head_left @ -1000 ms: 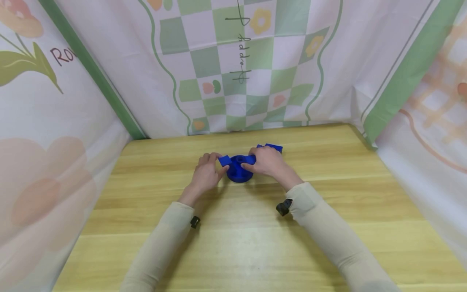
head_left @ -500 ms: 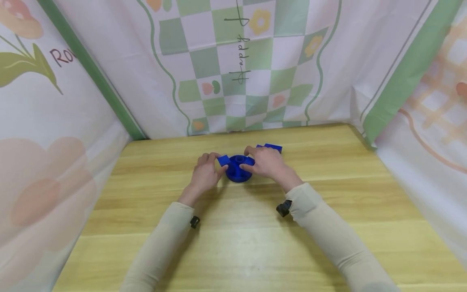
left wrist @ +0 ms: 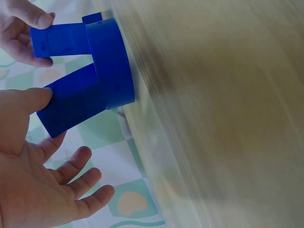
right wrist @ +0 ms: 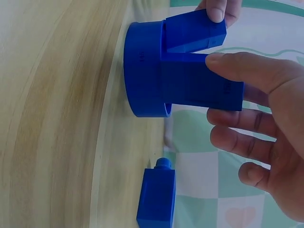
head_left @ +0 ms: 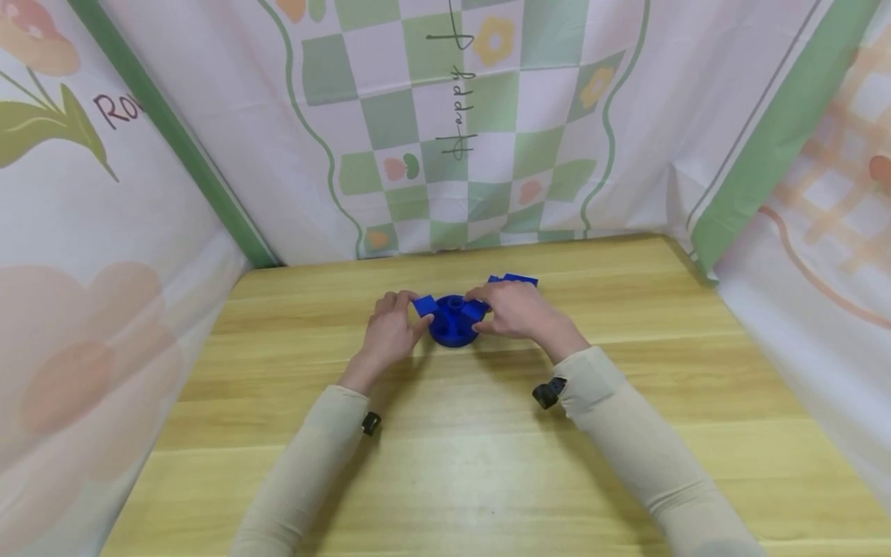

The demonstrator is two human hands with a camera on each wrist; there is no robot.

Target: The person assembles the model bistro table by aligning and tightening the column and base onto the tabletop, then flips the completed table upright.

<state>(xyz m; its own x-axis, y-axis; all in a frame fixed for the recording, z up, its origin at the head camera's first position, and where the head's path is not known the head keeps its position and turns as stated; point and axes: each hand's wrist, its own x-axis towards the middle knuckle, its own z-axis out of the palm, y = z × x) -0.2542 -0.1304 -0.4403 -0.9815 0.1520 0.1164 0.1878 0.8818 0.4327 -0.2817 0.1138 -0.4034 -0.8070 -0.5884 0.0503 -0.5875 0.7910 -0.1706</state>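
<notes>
A round, shallow blue base (head_left: 454, 334) sits on the table between my hands. Two blue rectangular blocks rise from it, leaning outward. My left hand (head_left: 390, 333) pinches the upper end of the left block (left wrist: 71, 102) between thumb and index finger, its other fingers spread away in the left wrist view. At the right block (right wrist: 199, 80), my right hand (head_left: 518, 309) has its thumb on one face and fingers behind, gripping the top end. The lower ends of both blocks are hidden inside the base's rim.
Another blue block (right wrist: 156, 195) with a round knob lies on the table behind my right hand, partly covered by it in the head view. The wooden table (head_left: 452, 464) meets a patterned curtain (head_left: 445, 193) at its back edge.
My right hand has shifted slightly to the right, and its thumb has moved outward from over the base, uncovering more of the right block. The left hand holds nearly still.
</notes>
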